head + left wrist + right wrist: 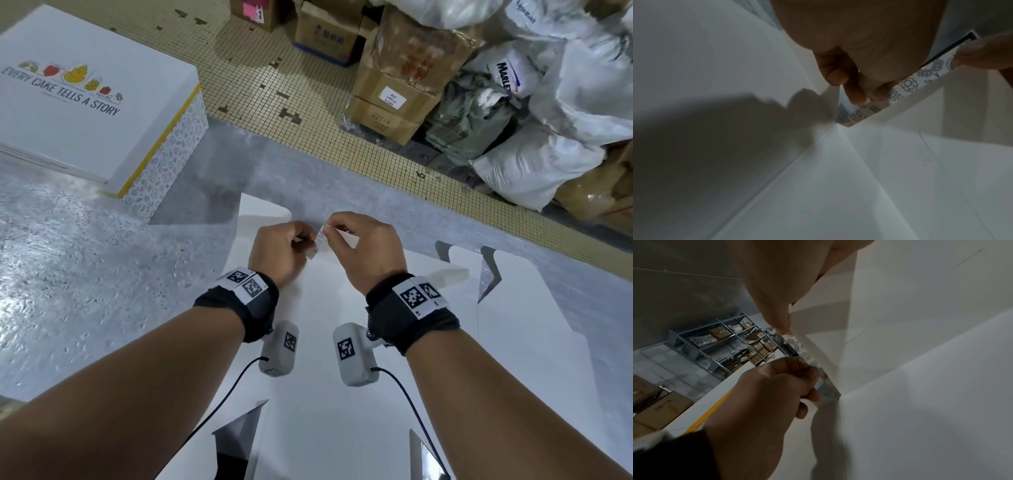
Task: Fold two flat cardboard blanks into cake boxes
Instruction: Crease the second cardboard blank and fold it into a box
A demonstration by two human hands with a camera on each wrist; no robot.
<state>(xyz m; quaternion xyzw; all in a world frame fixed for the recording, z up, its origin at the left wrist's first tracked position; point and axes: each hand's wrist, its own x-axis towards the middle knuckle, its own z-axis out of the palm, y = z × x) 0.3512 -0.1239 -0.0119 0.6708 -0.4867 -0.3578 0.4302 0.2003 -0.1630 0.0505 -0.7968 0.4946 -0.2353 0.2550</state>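
Note:
A large white cardboard blank (318, 428) lies flat on the grey table (68, 274), with my arms over it. Near its far edge a narrow corner flap (318, 240) with a grey doodle print stands raised. My left hand (306, 240) pinches the flap's lower part and my right hand (330, 230) pinches its top. The left wrist view shows my left fingertips (855, 95) curled on the printed flap (909, 85) above creases in the blank (838, 178). In the right wrist view the flap (807, 357) runs between my right thumb (780, 319) and left hand (777, 382).
A folded cake box (85, 102), white with a yellow stripe and the print "Every cake tells a story", stands at the table's far left. Beyond the table's far edge are a tiled floor (274, 68), brown cartons (394, 85) and white sacks (548, 102). Metal shelving (715, 345) shows in the right wrist view.

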